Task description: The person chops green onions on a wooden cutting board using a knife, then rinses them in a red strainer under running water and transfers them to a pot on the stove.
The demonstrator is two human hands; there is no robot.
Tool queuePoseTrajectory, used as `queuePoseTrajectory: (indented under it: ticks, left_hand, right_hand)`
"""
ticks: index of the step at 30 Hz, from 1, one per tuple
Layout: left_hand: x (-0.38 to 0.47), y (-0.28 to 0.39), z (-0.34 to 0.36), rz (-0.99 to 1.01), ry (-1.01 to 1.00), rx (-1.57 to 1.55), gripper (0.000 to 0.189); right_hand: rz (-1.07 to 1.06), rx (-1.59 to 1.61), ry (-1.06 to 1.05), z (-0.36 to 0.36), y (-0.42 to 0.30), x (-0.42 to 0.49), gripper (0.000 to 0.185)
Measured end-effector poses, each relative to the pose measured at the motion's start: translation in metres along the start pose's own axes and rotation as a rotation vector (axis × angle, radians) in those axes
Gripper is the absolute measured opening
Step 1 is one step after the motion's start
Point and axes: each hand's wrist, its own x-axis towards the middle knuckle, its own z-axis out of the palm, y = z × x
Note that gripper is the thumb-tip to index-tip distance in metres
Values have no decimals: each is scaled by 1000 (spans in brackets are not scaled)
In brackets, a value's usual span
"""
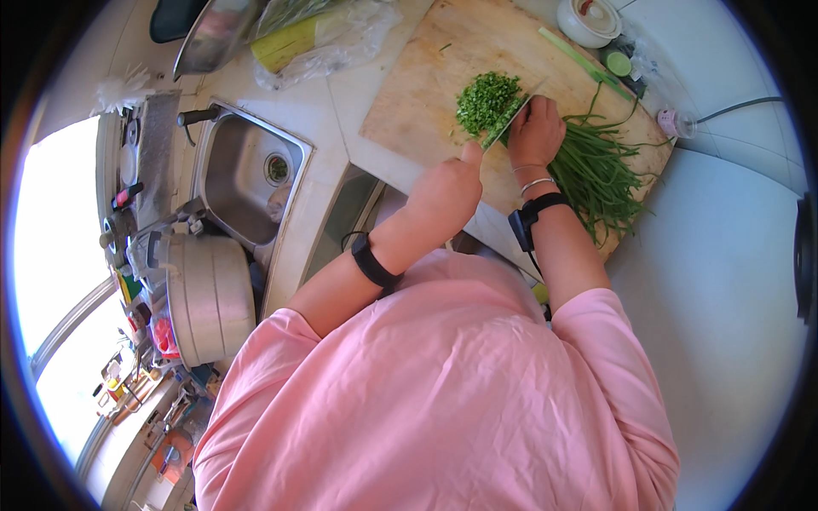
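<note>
My left hand (447, 188) grips the handle of a kitchen knife (511, 121), its blade slanting away to the upper right. Against the blade's right side, my right hand (538, 131) presses a bunch of long green chives (597, 169) onto a wooden cutting board (415, 96). The uncut lengths trail out to the right of that hand, some past the board's edge. On the blade's left lies a heap of finely chopped chives (489, 99). My right fingertips are partly hidden behind the knife and the knuckles.
A pale green stalk (575, 54) lies along the board's far right edge. Beyond it stand a white lidded pot (591, 22) and a small plastic jar (676, 123). To the left are a bagged vegetable (287, 45), a metal bowl (217, 35), a steel sink (223, 160) and a large metal pot (211, 300).
</note>
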Motion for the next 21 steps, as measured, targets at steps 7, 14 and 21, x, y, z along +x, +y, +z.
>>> queuePoseTrajectory:
  ticks: [7, 14, 21]
  left_hand:
    - [49, -8, 25, -89, 86, -251, 22]
    - [36, -16, 22, -47, 168, -228, 21]
    - [1, 0, 6, -53, 105, -145, 23]
  right_hand:
    - [-47, 53, 38, 0, 0, 0, 6]
    - [-28, 88, 106, 2, 1, -2, 6]
    - [-7, 21, 28, 1, 0, -2, 6]
